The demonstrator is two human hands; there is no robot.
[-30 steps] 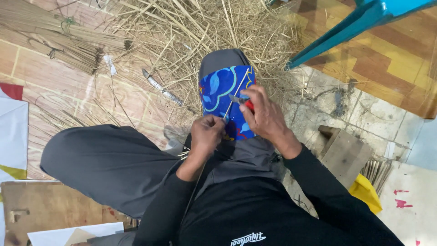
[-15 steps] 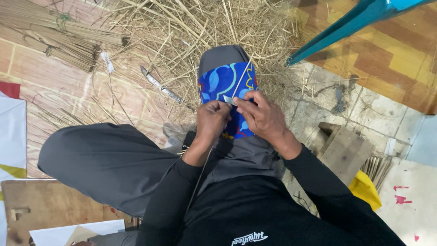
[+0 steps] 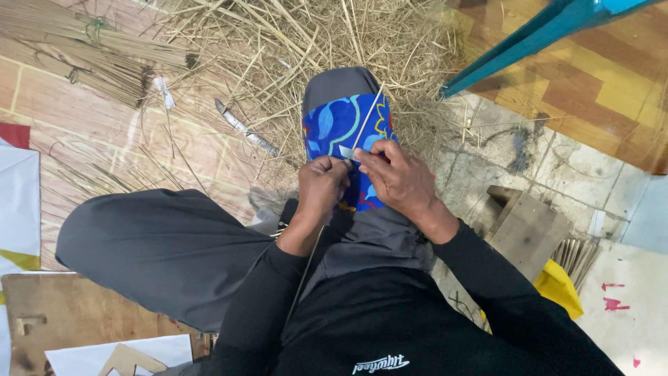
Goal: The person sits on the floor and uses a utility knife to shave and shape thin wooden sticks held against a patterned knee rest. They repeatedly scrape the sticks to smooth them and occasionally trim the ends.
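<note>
Person seated on the floor, black sleeves and grey trousers filling the lower frame. Wooden board [image 3: 76, 313] and white paper sheet [image 3: 118, 351] sit at bottom left, just beside the left thigh.

Left hand [image 3: 321, 189] is closed, fingers pinched on a thin stick [image 3: 367, 118] where it crosses the knee. Right hand [image 3: 398, 175] is also closed, gripping a small blade [image 3: 346, 152] that lies against the stick; the two hands touch. The stick runs diagonally: upper end pokes past the hands over the blue patterned cloth [image 3: 334, 125], lower end passes under the left wrist toward the lap. The cloth wraps the raised right knee, grey trouser showing above it.

Right of the knee: small wooden block [image 3: 525, 230] on the rough concrete, with a bundle of short sticks [image 3: 577, 254] and a yellow piece [image 3: 557, 285] near it. Little open floor there.

Left of the knee: knife [image 3: 247, 129] lying on the tiles, apart from both hands, some bare tile around it.

Farther out: straw pile [image 3: 292, 49] right behind the knee, bundle of long thin sticks [image 3: 76, 56] at top left, teal bar [image 3: 536, 31] slanting across top right.
</note>
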